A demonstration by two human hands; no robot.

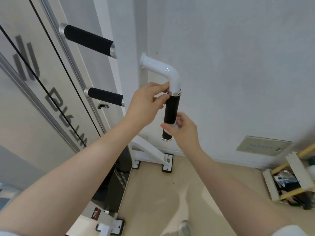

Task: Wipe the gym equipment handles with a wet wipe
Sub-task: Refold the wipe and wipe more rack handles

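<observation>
The handle grip between the fingers of the two hands looks like matt black foam or rubber, with a fine, slightly rough surface. Just above the left fingers, the bent tube is glossy white, smooth, with bright reflections, like painted metal. A shiny metal ring sits at these fingers, and another metal cap is below the right fingers. To the left of the fingers, two more grips have the same matt black cover and polished metal ends. The wall is matt white. The floor below looks smooth and beige.
</observation>
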